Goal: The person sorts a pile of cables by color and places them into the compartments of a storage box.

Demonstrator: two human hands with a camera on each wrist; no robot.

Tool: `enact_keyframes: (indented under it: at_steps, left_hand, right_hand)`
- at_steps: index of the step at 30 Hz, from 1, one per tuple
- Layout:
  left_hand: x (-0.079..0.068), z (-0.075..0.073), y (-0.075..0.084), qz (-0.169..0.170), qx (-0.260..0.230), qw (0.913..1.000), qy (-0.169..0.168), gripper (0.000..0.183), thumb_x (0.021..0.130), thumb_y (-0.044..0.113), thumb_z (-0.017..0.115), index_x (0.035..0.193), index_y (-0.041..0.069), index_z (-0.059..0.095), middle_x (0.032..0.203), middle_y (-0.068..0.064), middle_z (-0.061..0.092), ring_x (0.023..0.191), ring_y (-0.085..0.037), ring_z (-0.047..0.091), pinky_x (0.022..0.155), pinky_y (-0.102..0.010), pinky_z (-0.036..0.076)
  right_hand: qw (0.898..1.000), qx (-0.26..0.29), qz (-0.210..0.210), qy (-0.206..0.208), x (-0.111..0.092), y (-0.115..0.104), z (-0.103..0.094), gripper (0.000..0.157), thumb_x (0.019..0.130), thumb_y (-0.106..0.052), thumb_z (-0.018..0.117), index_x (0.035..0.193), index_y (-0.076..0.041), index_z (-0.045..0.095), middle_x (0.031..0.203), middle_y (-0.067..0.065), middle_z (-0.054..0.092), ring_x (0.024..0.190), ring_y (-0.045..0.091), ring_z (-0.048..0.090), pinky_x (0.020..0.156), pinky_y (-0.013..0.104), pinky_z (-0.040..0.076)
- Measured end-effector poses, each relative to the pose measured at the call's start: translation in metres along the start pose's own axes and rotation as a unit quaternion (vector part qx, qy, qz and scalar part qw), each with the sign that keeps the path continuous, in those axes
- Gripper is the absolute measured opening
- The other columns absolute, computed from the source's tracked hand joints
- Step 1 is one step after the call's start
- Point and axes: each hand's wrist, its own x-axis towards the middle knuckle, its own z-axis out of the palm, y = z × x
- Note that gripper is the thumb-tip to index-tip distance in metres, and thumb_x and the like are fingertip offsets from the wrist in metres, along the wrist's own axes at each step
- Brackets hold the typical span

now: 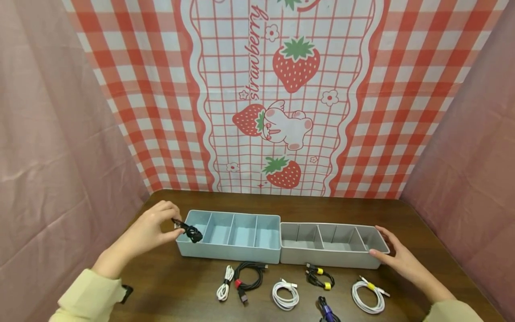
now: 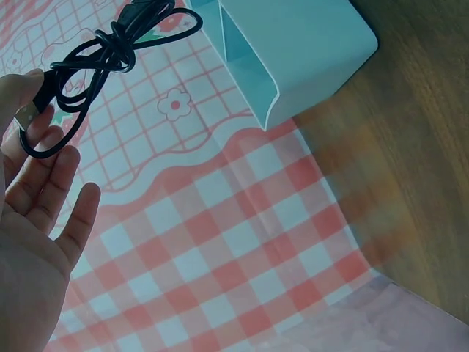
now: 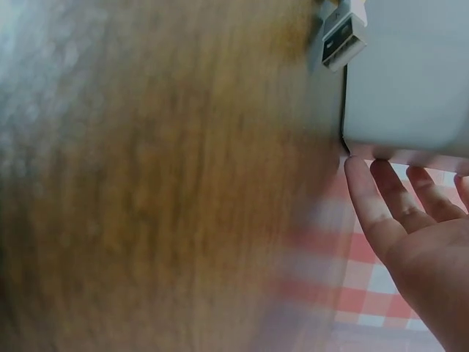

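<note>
My left hand (image 1: 154, 226) pinches a bundled black USB cable (image 1: 192, 233) between thumb and fingers. It holds the cable above the left end of a light blue organizer box (image 1: 229, 253) with several compartments. In the left wrist view the cable (image 2: 113, 48) hangs in knotted loops, its metal plug by the thumb. My right hand (image 1: 400, 259) touches the right end of a grey organizer box (image 1: 330, 258), which stands end to end with the blue one. The right wrist view shows nearly straight fingers (image 3: 399, 202) with their tips against the box's end wall.
Before the boxes lie a white cable (image 1: 225, 283), a black cable with a red tie (image 1: 248, 283), a coiled white cable (image 1: 285, 295), a black cable with yellow ties (image 1: 319, 277), a purple-tied cable (image 1: 327, 310) and a yellow-tied white cable (image 1: 368, 296). A checked cloth (image 1: 161, 112) hangs behind.
</note>
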Motion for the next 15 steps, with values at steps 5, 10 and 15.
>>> enact_keyframes:
  at_steps: [5, 10, 15]
  left_hand:
    - [0.004, 0.002, -0.005, -0.010, 0.010, 0.9999, -0.004, 0.027, 0.064, 0.014, 0.085, 0.080, 0.014, 0.062, 0.087, 0.008, 0.056, 0.081, -0.006, 0.048, 0.071, -0.021, 0.043]
    - [0.007, 0.003, -0.012, -0.022, 0.015, 0.9996, 0.003, 0.027, 0.065, 0.014, 0.085, 0.082, 0.013, 0.064, 0.088, 0.006, 0.056, 0.082, -0.008, 0.048, 0.070, -0.026, 0.045]
    - [0.012, 0.005, -0.017, -0.030, 0.023, 0.9993, 0.006, 0.027, 0.065, 0.015, 0.085, 0.082, 0.012, 0.064, 0.088, 0.004, 0.056, 0.084, -0.010, 0.049, 0.070, -0.030, 0.046]
  right_hand:
    - [1.000, 0.012, 0.000, -0.003, 0.000, 0.000, 0.000, 0.074, 0.089, -0.021, 0.065, 0.146, -0.002, 0.022, 0.127, 0.027, 0.045, 0.099, -0.014, 0.039, 0.071, 0.019, 0.044]
    - [1.000, 0.014, -0.001, -0.003, 0.000, 0.000, -0.001, 0.074, 0.089, -0.021, 0.065, 0.146, -0.003, 0.022, 0.127, 0.027, 0.045, 0.099, -0.013, 0.039, 0.071, 0.019, 0.045]
    - [1.000, 0.029, 0.002, -0.008, 0.001, 0.000, 0.000, 0.074, 0.090, -0.020, 0.064, 0.146, -0.002, 0.021, 0.127, 0.027, 0.045, 0.097, -0.010, 0.043, 0.069, 0.021, 0.047]
